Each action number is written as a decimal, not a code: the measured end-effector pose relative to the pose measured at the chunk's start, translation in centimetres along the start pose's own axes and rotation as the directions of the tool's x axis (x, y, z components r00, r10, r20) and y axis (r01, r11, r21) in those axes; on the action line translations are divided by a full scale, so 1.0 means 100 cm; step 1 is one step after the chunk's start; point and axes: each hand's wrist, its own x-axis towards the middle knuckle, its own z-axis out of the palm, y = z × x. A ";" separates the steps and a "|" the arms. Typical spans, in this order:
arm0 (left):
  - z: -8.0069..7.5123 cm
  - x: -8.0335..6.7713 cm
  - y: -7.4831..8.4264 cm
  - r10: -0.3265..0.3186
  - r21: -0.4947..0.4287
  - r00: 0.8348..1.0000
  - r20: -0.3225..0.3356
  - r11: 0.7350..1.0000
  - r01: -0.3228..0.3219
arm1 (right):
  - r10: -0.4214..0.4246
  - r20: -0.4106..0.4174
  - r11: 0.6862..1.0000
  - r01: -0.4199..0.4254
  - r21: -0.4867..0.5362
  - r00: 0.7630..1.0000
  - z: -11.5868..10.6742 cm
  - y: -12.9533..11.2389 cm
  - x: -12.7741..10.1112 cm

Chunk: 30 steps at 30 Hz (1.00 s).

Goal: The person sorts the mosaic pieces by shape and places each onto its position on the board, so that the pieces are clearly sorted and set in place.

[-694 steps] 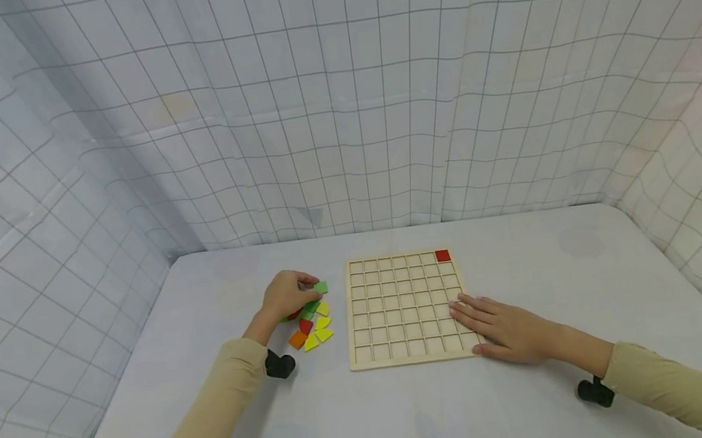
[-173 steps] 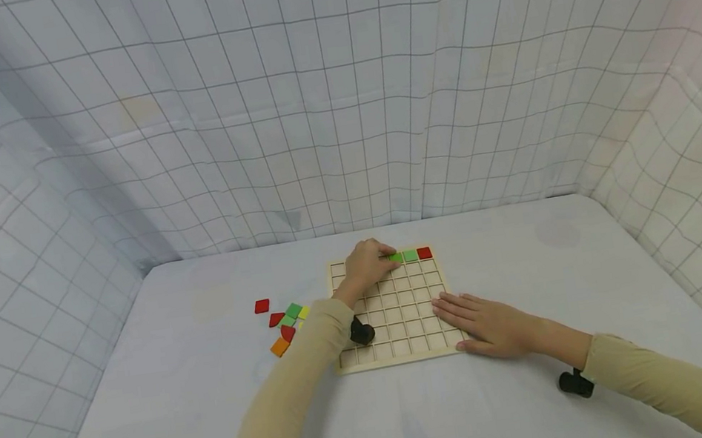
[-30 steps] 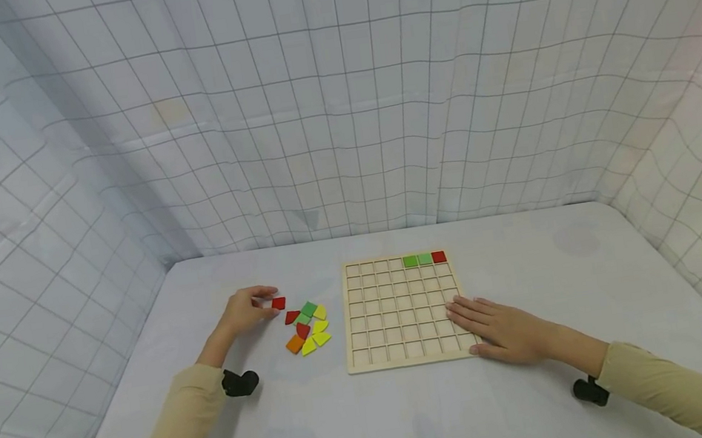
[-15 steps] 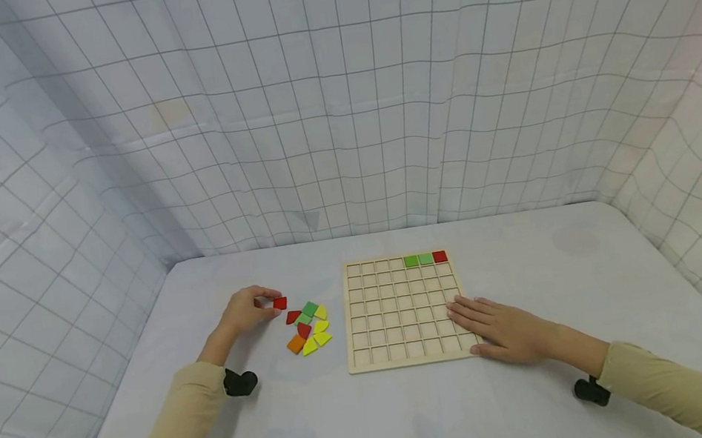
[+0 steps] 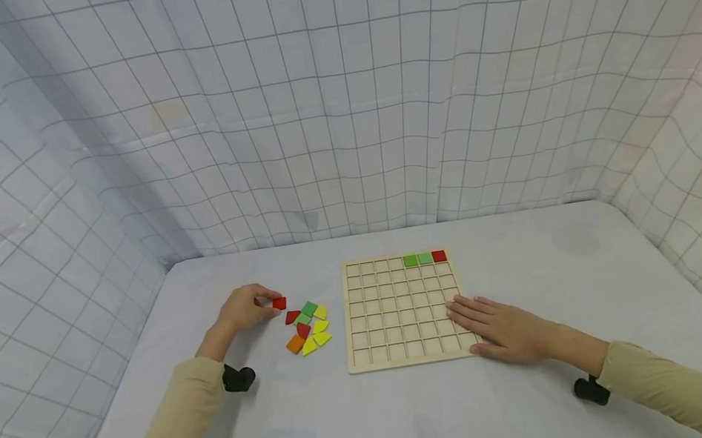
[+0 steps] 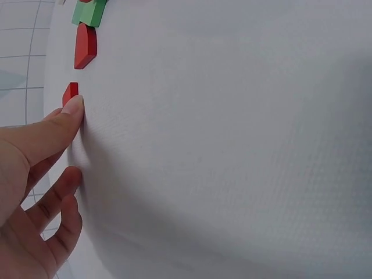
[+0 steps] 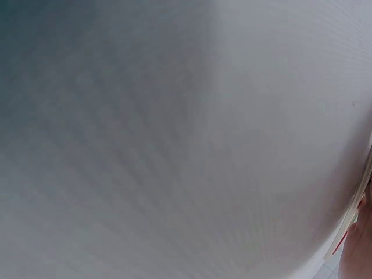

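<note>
My left hand (image 5: 244, 309) pinches a red square tile (image 5: 279, 304) between thumb and fingers at the left of the table. In the left wrist view the thumb presses the edge of that tile (image 6: 70, 92), while the lower fingers curl loosely. Just right of it lie several loose tiles: a red rounded one (image 5: 293, 317), a green one (image 5: 309, 309), an orange one (image 5: 296, 343) and yellow ones (image 5: 322, 338). My right hand (image 5: 508, 331) lies flat, fingers straight, on the right edge of a wooden grid board (image 5: 392, 319).
Along the board's far row, at the right, sit a green tile (image 5: 410, 261), a lighter green tile (image 5: 425, 259) and a red tile (image 5: 439, 256). White cloth (image 5: 380, 424) covers the table, and a checked curtain (image 5: 334, 101) hangs behind and at the sides.
Two green tiles have joined the red one on the board since the oldest frame. My left hand has gone from the board back to the loose tiles; lately both hands stay almost still.
</note>
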 end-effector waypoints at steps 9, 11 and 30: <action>-0.001 -0.004 0.001 0.026 0.091 1.000 -0.015 0.996 -0.025 | 0.014 0.021 1.000 -0.015 0.020 1.000 -0.002 -0.002 0.000; 0.000 -0.005 0.000 0.030 0.090 0.999 -0.037 0.996 -0.026 | 0.017 0.027 0.999 -0.018 0.026 0.999 -0.003 -0.002 0.001; 0.009 -0.011 0.007 0.105 0.080 0.966 -0.235 0.993 -0.089 | 0.010 0.025 1.000 -0.011 0.014 1.000 -0.003 -0.001 0.002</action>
